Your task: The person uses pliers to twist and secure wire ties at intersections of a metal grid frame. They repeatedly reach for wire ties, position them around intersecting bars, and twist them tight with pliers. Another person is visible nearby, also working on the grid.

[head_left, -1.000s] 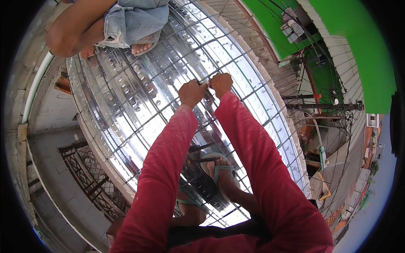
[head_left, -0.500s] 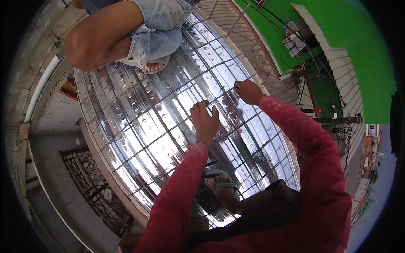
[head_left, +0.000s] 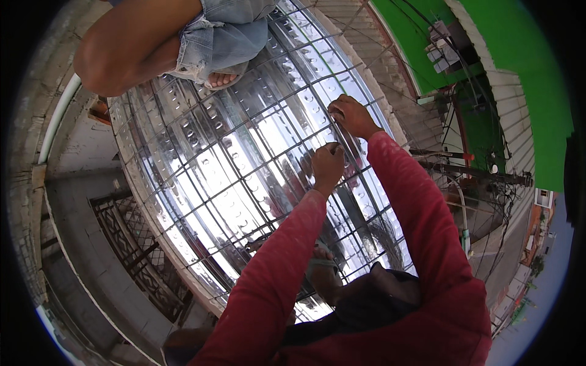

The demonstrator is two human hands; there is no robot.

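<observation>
A grid of thin dark steel bars [head_left: 245,177] lies over shiny ribbed metal sheets [head_left: 210,174] with rows of round dimples. My left hand [head_left: 329,166] is closed at a bar of the grid, near its middle. Just beyond and to the right, my right hand [head_left: 353,117] is closed with fingers bent down at a crossing of bars. Whatever the fingertips of either hand pinch is too small or hidden to name. A loose bundle of thin dark wires [head_left: 386,239] rests on the grid, nearer to me and right of my left hand.
Another person's bent leg [head_left: 137,46] and sandalled foot [head_left: 221,79] are on the sheets at the far left. My own sandalled foot [head_left: 322,268] stands on the grid. Past the sheets' left edge is a lower level with a lattice grille [head_left: 137,247]. Cables and a pole [head_left: 482,172] are at right.
My left hand has moved right and closed, coming nearer my right hand. My right hand has shifted slightly away from me and left. The view has turned a little.
</observation>
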